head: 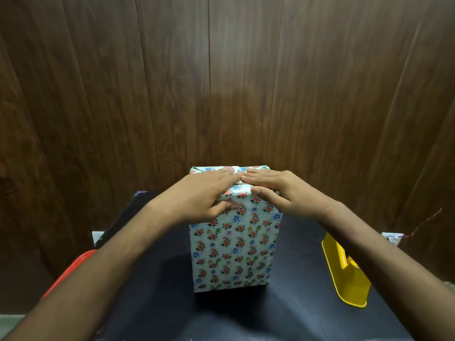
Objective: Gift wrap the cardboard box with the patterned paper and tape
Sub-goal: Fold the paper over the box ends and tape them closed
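Pressing flat on the top of the wrapped box (234, 247), the left hand (206, 195) and right hand (280, 190) spread their fingers, likely smoothing the folded floral paper so it holds. Standing upright on the black bench (295, 316), the box sits directly under both palms; a yellow tape dispenser (344, 274) waits near the right forearm.

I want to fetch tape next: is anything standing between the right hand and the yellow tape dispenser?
Nothing visible does. The right hand lies flat on the upright flower-patterned wrapped box; the yellow plastic tape dispenser stands apart, on its right.
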